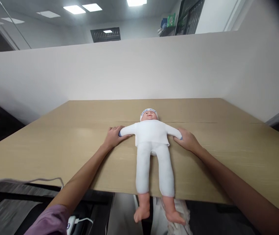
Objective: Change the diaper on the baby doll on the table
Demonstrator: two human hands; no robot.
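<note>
A baby doll [152, 133] lies on its back on the wooden table, its head toward the far side. It wears a white long-sleeved top, white trousers [143, 166] and a white cap [148, 110] with dark lettering. Its bare feet [143, 209] hang past the table's near edge. Both doll arms are stretched out sideways. My left hand [114, 136] is closed round the blue-edged sleeve end on the left of the view. On the other side my right hand [187, 139] grips the opposite sleeve end, also blue at the cuff. The doll's hands are hidden.
The light wooden table [56, 140] runs back to a white partition wall [129, 71]. A white cable [31, 180] crosses the near left edge. Below it, a white device [70, 225] with a plugged-in cord sits by my left arm. A dark chair-like shape [2, 120] stands at far left.
</note>
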